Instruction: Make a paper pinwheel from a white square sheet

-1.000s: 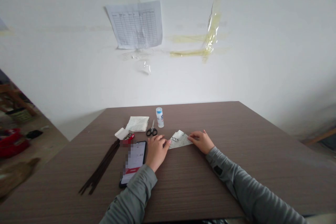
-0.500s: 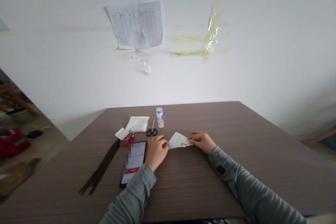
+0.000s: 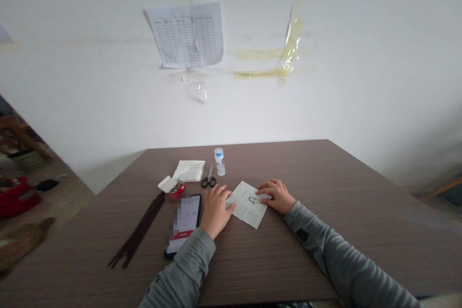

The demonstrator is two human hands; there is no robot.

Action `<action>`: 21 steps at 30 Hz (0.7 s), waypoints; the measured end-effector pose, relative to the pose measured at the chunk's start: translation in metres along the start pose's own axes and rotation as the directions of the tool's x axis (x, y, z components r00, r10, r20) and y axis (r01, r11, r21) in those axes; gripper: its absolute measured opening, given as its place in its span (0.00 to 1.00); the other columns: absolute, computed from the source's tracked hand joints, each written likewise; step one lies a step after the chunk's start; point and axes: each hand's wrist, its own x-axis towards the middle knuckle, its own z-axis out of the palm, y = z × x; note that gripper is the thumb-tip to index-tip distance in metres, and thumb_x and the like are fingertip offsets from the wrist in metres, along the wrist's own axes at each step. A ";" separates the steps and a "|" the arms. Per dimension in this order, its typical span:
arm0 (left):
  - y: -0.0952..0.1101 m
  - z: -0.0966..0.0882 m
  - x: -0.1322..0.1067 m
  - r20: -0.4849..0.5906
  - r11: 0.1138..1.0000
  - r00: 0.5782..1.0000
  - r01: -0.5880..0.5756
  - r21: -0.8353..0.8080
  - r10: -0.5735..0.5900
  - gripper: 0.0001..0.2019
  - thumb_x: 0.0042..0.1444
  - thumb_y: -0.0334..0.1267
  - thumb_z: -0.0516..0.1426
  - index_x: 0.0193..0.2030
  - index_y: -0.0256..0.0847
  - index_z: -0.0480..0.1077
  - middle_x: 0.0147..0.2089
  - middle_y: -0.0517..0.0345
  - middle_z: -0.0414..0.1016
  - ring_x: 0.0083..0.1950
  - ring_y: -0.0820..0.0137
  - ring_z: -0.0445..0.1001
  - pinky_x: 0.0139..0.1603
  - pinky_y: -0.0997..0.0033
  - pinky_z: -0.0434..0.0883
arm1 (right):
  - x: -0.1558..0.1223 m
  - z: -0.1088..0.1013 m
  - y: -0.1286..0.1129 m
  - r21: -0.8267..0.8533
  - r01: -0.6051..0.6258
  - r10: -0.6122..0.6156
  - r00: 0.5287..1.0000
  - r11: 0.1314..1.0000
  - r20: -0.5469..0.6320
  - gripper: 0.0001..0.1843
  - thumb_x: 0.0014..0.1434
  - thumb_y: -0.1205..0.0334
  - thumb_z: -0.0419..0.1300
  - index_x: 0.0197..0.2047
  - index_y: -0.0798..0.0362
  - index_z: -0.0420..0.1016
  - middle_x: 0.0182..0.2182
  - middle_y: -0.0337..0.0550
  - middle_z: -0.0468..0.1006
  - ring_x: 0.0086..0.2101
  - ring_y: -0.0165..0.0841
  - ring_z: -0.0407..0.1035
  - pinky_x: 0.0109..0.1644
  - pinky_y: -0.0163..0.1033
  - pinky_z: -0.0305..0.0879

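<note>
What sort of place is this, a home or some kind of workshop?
Probably a simple work or craft room, though I can't be sure. A ruled chart hangs on the white wall, and scissors and a blue-capped bottle sit on a wood-grain table near a printed paper sheet.

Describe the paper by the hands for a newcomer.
On the brown table, between the left hand and right hand, lies a white paper sheet. Unlike the folded white square near the scissors, it lies open, with a small dark drawing at its centre.

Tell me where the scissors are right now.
In the head view, the scissors lie on the brown table just beyond the left hand, beside the small white bottle.
</note>
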 end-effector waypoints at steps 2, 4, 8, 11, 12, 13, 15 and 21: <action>0.002 0.004 0.000 -0.008 0.999 0.999 -0.046 0.003 0.046 0.23 0.76 0.26 0.66 0.72 0.48 0.90 0.87 0.41 0.86 0.93 0.40 0.77 0.97 0.22 0.69 | -0.001 0.003 -0.002 -0.014 0.008 -0.008 1.000 1.000 -0.022 0.18 0.71 0.60 0.80 0.60 0.31 1.02 0.72 0.47 0.95 0.78 0.61 0.78 0.88 0.75 0.68; 0.005 0.009 0.000 0.009 0.996 0.996 -0.091 -0.008 0.091 0.27 0.78 0.25 0.63 0.76 0.48 0.89 0.89 0.42 0.84 0.94 0.42 0.77 0.98 0.26 0.69 | -0.003 0.006 -0.005 -0.025 0.026 -0.027 0.999 0.999 -0.047 0.18 0.73 0.60 0.78 0.61 0.33 1.02 0.74 0.49 0.93 0.78 0.60 0.77 0.88 0.74 0.69; 0.008 0.018 0.000 0.087 0.991 0.987 -0.136 -0.005 0.136 0.26 0.82 0.29 0.62 0.80 0.47 0.87 0.90 0.40 0.83 0.93 0.44 0.79 0.96 0.31 0.74 | -0.004 0.013 -0.013 -0.026 0.107 -0.109 0.991 0.994 -0.073 0.23 0.77 0.64 0.70 0.67 0.40 1.00 0.78 0.51 0.91 0.80 0.61 0.77 0.92 0.73 0.70; 0.008 0.024 -0.001 0.095 0.990 0.986 -0.140 0.024 0.137 0.26 0.83 0.31 0.62 0.82 0.45 0.85 0.90 0.37 0.83 0.93 0.43 0.79 0.95 0.31 0.76 | -0.004 0.018 -0.023 -0.013 0.151 -0.152 0.985 0.988 -0.080 0.30 0.78 0.68 0.64 0.75 0.43 0.96 0.83 0.51 0.87 0.84 0.59 0.76 0.95 0.66 0.68; 0.007 0.025 -0.001 0.093 0.989 0.986 -0.142 0.031 0.138 0.27 0.83 0.31 0.61 0.83 0.45 0.85 0.90 0.37 0.82 0.93 0.42 0.79 0.95 0.31 0.76 | -0.004 0.020 -0.027 -0.011 0.157 -0.157 0.985 0.988 -0.074 0.33 0.78 0.68 0.63 0.78 0.44 0.95 0.85 0.52 0.85 0.85 0.58 0.75 0.96 0.64 0.67; 0.007 0.026 -0.002 0.093 0.989 0.986 -0.144 0.038 0.140 0.28 0.84 0.32 0.61 0.84 0.46 0.85 0.90 0.37 0.82 0.93 0.42 0.78 0.95 0.31 0.75 | -0.004 0.022 -0.031 -0.009 0.161 -0.161 0.985 0.987 -0.059 0.34 0.79 0.68 0.61 0.80 0.45 0.93 0.86 0.52 0.83 0.86 0.58 0.74 0.97 0.63 0.66; 0.007 0.028 -0.003 0.094 0.988 0.986 -0.142 0.054 0.137 0.29 0.85 0.32 0.59 0.86 0.47 0.84 0.92 0.39 0.81 0.94 0.42 0.77 0.97 0.30 0.73 | -0.005 0.025 -0.037 -0.009 0.168 -0.168 0.986 0.986 -0.018 0.36 0.80 0.67 0.60 0.84 0.47 0.90 0.89 0.53 0.80 0.88 0.56 0.72 0.97 0.60 0.64; 0.007 0.021 -0.001 0.134 0.989 0.986 -0.115 0.090 0.102 0.31 0.86 0.37 0.60 0.91 0.51 0.80 0.95 0.43 0.75 0.97 0.40 0.73 0.99 0.25 0.67 | -0.010 0.029 -0.044 -0.085 0.132 -0.130 0.991 0.988 0.026 0.34 0.81 0.58 0.65 0.85 0.40 0.89 0.86 0.49 0.84 0.86 0.57 0.75 0.95 0.58 0.66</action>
